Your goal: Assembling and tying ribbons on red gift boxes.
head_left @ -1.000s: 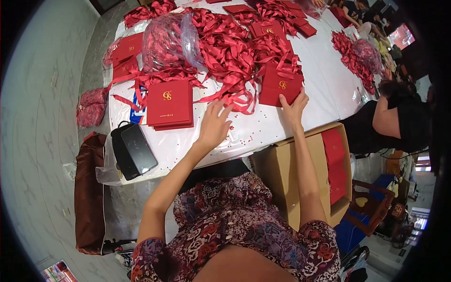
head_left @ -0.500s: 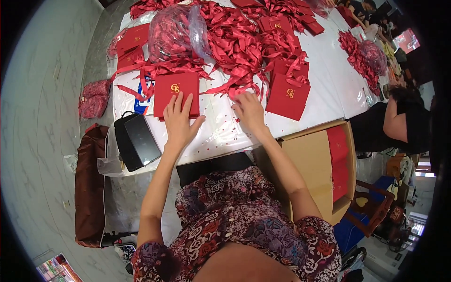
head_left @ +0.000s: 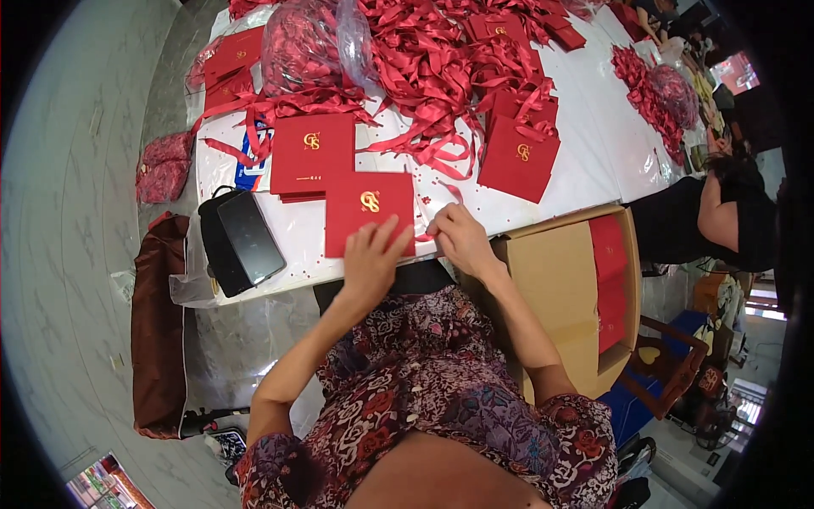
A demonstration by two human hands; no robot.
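Observation:
A flat red square packet with a gold emblem (head_left: 356,188) lies at the table's near edge. My left hand (head_left: 370,263) rests on its lower part, fingers spread over the surface. By its right edge my right hand (head_left: 462,236) is closed in a pinch on a red ribbon (head_left: 455,193), whose end shows above the fingers; the fingertips partly hide it. Behind and to the left is a stack of similar red packets (head_left: 292,161). Further right, more red packets (head_left: 509,161) lie fanned, with ribbon across them.
A large heap of red ribbons (head_left: 424,76) covers the table's far middle, beside a clear plastic bag of ribbons (head_left: 301,55). On the left lies a phone (head_left: 253,237) on a black pouch. An open cardboard box (head_left: 551,297) with red packets stands at right, near another person (head_left: 712,216).
One red packet has come off the stack toward me, to the near edge, under my left hand. My right hand has moved nearer and now pinches a ribbon.

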